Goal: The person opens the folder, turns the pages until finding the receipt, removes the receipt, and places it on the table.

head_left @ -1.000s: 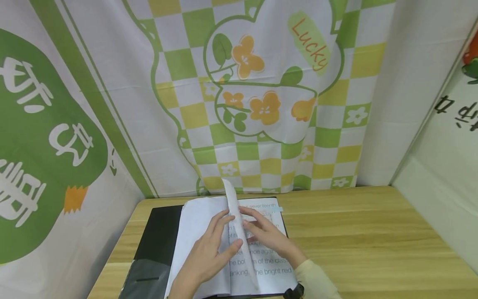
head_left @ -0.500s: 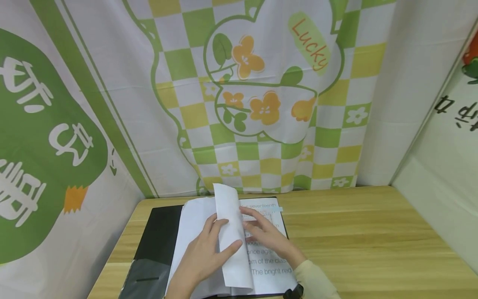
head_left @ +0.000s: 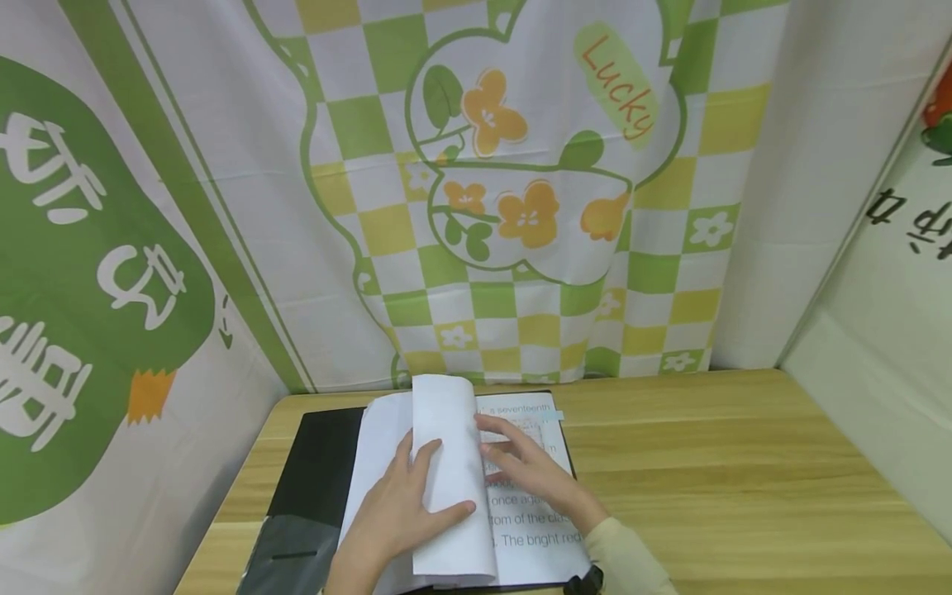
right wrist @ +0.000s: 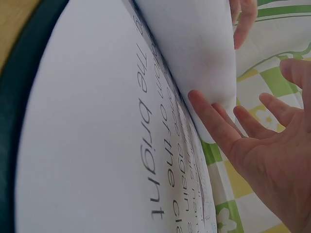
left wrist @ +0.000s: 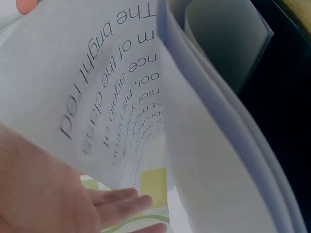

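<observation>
An open black folder (head_left: pixel 308 475) holds white sheets with large printed English text. One loose leaf (head_left: pixel 455 413), blank on the side facing up, curls over to the left from the middle. My left hand (head_left: pixel 397 512) rests against this leaf, its thumb and fingers spread. In the left wrist view, the left hand (left wrist: pixel 43 189) has straight fingers near the printed page (left wrist: pixel 92 63). My right hand (head_left: pixel 539 475) hovers by the leaf's right edge over the printed right page (head_left: pixel 531 537). Its fingers look relaxed and apart in the right wrist view, around nothing.
The folder lies on a wood-grain table (head_left: pixel 729 479), which stretches to the right. A pale blue tab (head_left: pixel 559 416) sticks out from the right page. Behind hangs a green and yellow checked curtain (head_left: pixel 521 330). A dark band (head_left: pixel 585 581) circles the right wrist.
The leaf has swung from standing upright to leaning over to the left, baring more of the printed right page. My left hand has shifted slightly left with it; the right hand has barely moved.
</observation>
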A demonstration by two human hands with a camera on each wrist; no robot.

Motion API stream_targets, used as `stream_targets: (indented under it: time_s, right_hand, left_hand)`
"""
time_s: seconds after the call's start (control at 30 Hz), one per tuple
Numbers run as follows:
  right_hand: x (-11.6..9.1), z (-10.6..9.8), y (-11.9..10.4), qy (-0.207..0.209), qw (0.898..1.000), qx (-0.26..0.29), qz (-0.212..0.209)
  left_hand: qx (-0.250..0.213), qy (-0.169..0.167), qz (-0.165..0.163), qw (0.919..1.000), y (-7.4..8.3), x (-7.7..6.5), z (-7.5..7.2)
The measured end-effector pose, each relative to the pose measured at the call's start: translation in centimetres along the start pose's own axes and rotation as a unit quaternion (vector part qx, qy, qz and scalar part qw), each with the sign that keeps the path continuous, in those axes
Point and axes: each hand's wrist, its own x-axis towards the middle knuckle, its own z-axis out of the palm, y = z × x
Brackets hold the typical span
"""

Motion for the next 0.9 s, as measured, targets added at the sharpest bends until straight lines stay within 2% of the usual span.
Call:
stream_targets:
  time_s: [0.27,0.4,0.6,0.9]
  right_hand:
    - [0.2,1.1,0.2,-0.025,0.997,0.062,0.027]
    - [0.2,1.8,0.4,-0.043,0.996,0.076,0.034]
    - [0.0,3.0,0.9,-0.085,0.993,0.071,0.034]
    - [0.1,3.5,1.0,-0.078,0.995,0.049,0.039]
  left_hand:
    - [0.014,0.007,-0.056,0.9983,-0.4,-0.3,0.0]
    - [0.007,-0.004,-0.082,0.9966,-0.7,-0.5,0.3]
    - [-0.011,-0.006,-0.055,0.9984,-1.5,-0.4,2.0]
    - [-0.015,-0.024,-0.040,0.9988,-1.9,-0.4,2.5]
